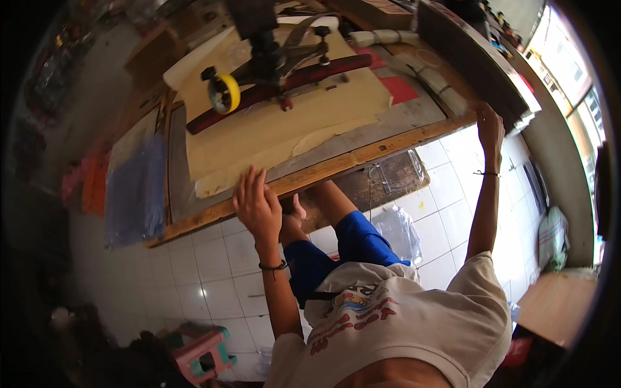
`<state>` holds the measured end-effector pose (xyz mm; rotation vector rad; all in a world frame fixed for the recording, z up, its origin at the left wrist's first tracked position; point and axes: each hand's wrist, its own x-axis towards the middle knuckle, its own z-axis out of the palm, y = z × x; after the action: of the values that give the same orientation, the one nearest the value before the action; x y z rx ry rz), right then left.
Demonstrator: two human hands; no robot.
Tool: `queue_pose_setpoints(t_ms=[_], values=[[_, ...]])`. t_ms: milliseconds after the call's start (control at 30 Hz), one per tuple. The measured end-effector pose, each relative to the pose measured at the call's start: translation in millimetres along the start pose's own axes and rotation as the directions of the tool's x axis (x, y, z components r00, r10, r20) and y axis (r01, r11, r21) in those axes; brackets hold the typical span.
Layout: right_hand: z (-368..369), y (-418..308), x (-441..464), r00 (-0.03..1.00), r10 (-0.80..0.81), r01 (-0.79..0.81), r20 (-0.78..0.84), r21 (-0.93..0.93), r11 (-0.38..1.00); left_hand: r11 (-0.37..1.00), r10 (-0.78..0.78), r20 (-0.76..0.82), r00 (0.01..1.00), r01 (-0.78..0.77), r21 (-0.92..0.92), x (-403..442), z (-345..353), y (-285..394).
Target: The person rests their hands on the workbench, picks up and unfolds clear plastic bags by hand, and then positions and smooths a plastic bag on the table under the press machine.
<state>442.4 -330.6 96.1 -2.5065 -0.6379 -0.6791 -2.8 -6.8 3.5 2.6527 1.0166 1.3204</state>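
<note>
My left hand (257,204) lies with its fingers apart on the wooden front edge (323,169) of the worktable, beside the lower corner of a tan sheet (284,126). At the table's right end, my right hand (490,124) is raised near the corner, next to a dark stack with pale edges; its fingers are blurred and partly hidden. Above the sheet stands a dark machine arm with a long red bar (259,100) and a yellow-rimmed wheel (224,94).
Clear plastic sheets (134,194) hang at the table's left end. Pale rolled bundles (440,87) lie at the back right. Under the table is a brown board (388,184). A pink and green stool (202,352) stands lower left, a white sack (553,236) at right.
</note>
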Motion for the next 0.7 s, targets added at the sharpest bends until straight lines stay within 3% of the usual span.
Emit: queue_pose_setpoints(t_ms=[100, 167, 233, 267, 333, 400, 467, 567, 600, 700], values=[[-28.6, 2.1, -6.8, 0.976, -0.038, 0.066, -0.213, 0.126, 0.990, 1.000, 0.017, 0.005, 1.000, -0.017, 0.017, 0.5, 2.7, -0.6], [-59.9, -13.3, -13.1, 0.964, -0.083, 0.143, -0.252, 0.229, 0.963, 0.999, 0.016, 0.026, 1.000, -0.017, 0.047, -1.3, 2.7, -2.7], [-95.1, -59.2, -25.7, 0.987, -0.063, 0.111, -0.150, 0.332, 0.937, 0.996, -0.005, 0.081, 0.997, 0.011, -0.084, 9.6, -8.8, 5.9], [-107.7, -80.1, -32.0, 0.977, -0.176, 0.207, -0.117, 0.354, 0.912, 0.989, -0.019, 0.109, 0.994, 0.035, -0.145, 16.9, -16.6, 15.2], [-104.8, -120.1, -44.4, 0.915, -0.402, 0.362, -0.033, 0.506, 0.783, 0.820, -0.080, 0.166, 0.983, 0.160, -0.550, 32.5, -34.2, 51.5], [-92.3, -159.9, -53.2, 0.803, -0.595, 0.438, 0.033, 0.643, 0.628, 0.642, 0.115, 0.194, 0.974, 0.076, -0.763, 48.5, -53.4, 86.9], [-70.5, -197.0, -62.3, 0.685, -0.726, 0.496, 0.055, 0.696, 0.520, 0.500, 0.208, 0.350, 0.913, 0.208, -0.841, 51.1, -60.4, 107.4], [-45.8, -225.5, -60.0, 0.576, -0.812, 0.536, 0.090, 0.709, 0.459, 0.342, 0.297, 0.610, 0.734, 0.515, -0.786, 40.7, -50.3, 111.5], [-37.2, -228.6, -57.6, 0.549, -0.828, 0.527, 0.118, 0.720, 0.452, 0.406, 0.305, 0.734, 0.607, 0.614, -0.677, 42.7, -57.3, 101.6], [-9.8, -229.0, -48.4, 0.471, -0.873, 0.569, 0.126, 0.713, 0.410, 0.594, 0.101, 0.829, 0.550, 0.634, -0.494, 40.8, -66.5, 67.6]])
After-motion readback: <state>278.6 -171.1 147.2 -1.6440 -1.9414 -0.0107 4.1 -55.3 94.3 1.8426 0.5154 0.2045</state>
